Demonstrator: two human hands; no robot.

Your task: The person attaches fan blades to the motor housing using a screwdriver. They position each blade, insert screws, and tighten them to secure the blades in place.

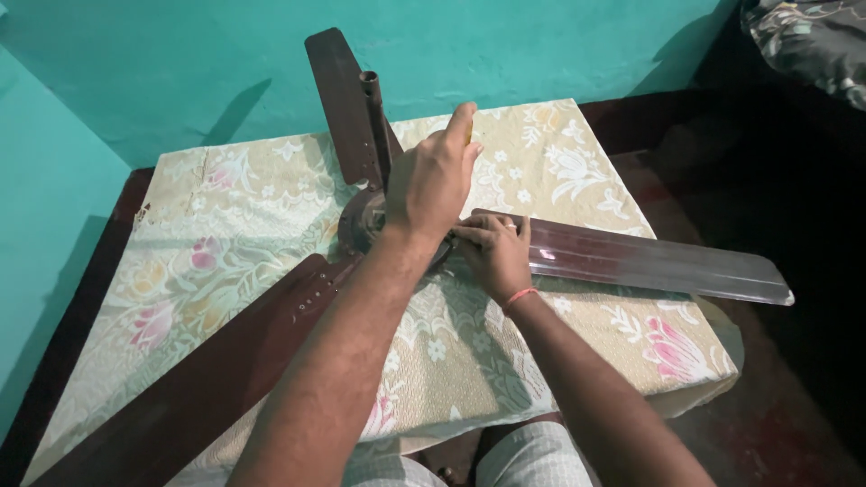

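Ceiling fan [361, 225] lying on a desk [225, 234] under a floral cloth, rod upward. Left to right: near blade [207, 379] — dark brown, toward the viewer; left hand [433, 180], fingers closed round a small yellowish tool above the hub; right hand [494, 252], fingers flat and together, pressing the right blade [649, 261] at its root. Best practice, judged: keep the blade pinned flat — tool upright over the fastener.

Turquoise walls [135, 81] meet in corner; floral cloth [225, 234] covers table; dark floor [776, 397] at right.
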